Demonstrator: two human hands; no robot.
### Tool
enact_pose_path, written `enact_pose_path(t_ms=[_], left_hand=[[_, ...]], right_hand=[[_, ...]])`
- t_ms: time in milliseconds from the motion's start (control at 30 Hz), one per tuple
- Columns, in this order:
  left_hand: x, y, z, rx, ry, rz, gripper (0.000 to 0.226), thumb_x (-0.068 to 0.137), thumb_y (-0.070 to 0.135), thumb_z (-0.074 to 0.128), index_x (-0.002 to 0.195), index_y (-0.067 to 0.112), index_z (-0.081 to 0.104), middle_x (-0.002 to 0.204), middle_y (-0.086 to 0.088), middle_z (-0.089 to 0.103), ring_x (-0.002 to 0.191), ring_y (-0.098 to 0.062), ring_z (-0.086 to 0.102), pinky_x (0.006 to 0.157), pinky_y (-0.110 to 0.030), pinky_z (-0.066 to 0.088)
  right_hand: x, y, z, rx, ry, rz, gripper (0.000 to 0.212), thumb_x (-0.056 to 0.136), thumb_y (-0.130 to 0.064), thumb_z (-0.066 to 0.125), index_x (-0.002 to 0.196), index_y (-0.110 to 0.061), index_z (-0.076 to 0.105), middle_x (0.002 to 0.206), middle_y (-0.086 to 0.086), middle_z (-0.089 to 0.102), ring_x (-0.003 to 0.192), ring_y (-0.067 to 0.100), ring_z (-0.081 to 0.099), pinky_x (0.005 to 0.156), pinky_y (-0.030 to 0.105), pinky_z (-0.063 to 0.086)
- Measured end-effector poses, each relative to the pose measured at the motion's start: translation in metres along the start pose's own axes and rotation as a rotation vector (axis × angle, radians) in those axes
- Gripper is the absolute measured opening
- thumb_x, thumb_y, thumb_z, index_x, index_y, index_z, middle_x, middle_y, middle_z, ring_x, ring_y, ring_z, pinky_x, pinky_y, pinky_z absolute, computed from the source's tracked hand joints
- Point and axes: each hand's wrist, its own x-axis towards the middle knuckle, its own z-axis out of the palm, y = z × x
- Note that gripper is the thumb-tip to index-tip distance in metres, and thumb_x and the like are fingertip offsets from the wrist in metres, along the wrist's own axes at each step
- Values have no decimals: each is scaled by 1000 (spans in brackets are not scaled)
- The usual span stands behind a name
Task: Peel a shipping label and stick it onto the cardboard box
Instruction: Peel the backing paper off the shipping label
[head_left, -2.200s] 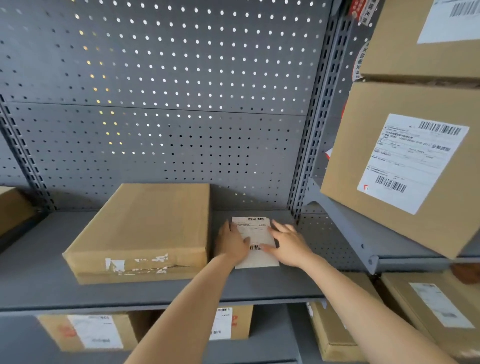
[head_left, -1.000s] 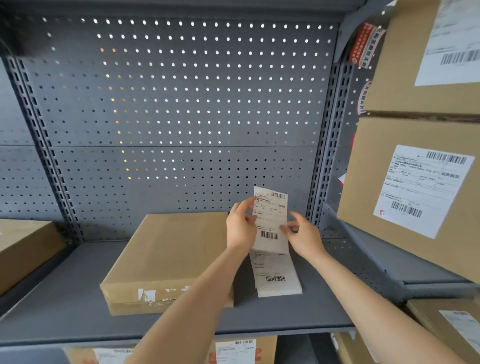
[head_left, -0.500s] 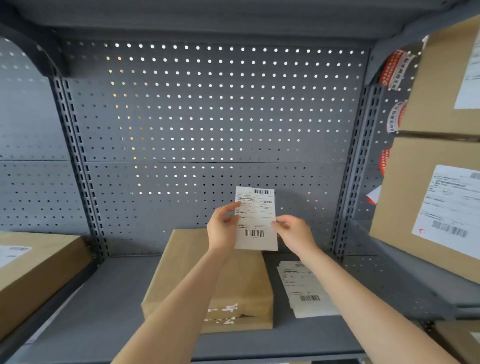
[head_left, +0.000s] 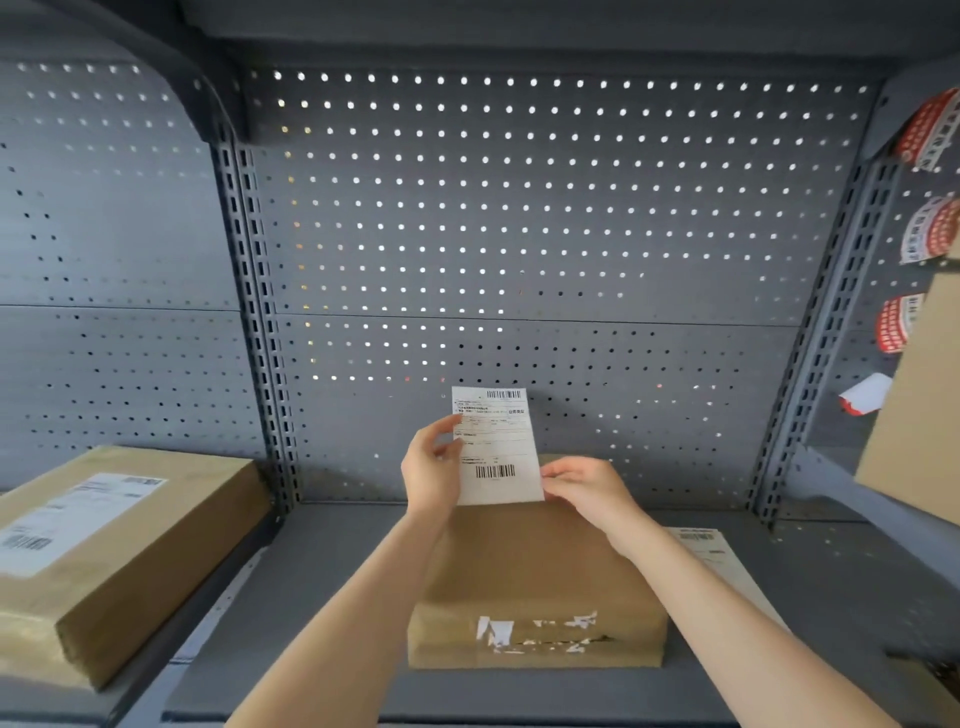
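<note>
Step in hand: peeling; shipping label (head_left: 496, 447) held upright above the cardboard box (head_left: 535, 577), backing apparently not yet off.
Left hand (head_left: 431, 467): pinching the label's left edge.
Right hand (head_left: 582, 486): pinching the lower right corner, seemingly to start the peel.
Next move calls for: separating a corner from the liner, then laying the sheet flat on the box top.
Box location: on the shelf (head_left: 332, 597), unlabelled on top.
Spare labels (head_left: 711, 556): on the shelf beside the box.
Containers: closed; contents unseen.
</note>
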Motion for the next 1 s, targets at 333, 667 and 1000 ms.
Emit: enact_pose_path(t_ms=[333, 667, 1000], left_hand=[[-1, -4, 7, 446, -225, 241, 41, 84, 23, 67, 124, 29, 57, 147, 6, 38, 133, -20, 29, 103, -26, 29], [-13, -4, 32, 351, -437, 221, 43, 75, 28, 76, 115, 31, 63, 120, 10, 61, 113, -10, 54, 99, -32, 44], [-14, -3, 31, 233, -353, 112, 28, 81, 27, 71, 108, 24, 68, 96, 10, 62, 95, -2, 56, 71, 4, 36]], right_hand=[[-4, -6, 2, 35, 55, 27, 13, 83, -10, 63, 90, -17, 71, 88, -1, 72, 78, 6, 61, 63, 19, 42], [2, -9, -2, 136, -11, -31, 20, 85, -13, 62, 86, -30, 72, 87, -5, 73, 79, 7, 63, 69, 20, 46], [9, -4, -15, 104, -111, -31, 13, 87, -17, 63, 93, -22, 73, 89, -2, 76, 90, 14, 66, 81, 27, 49]])
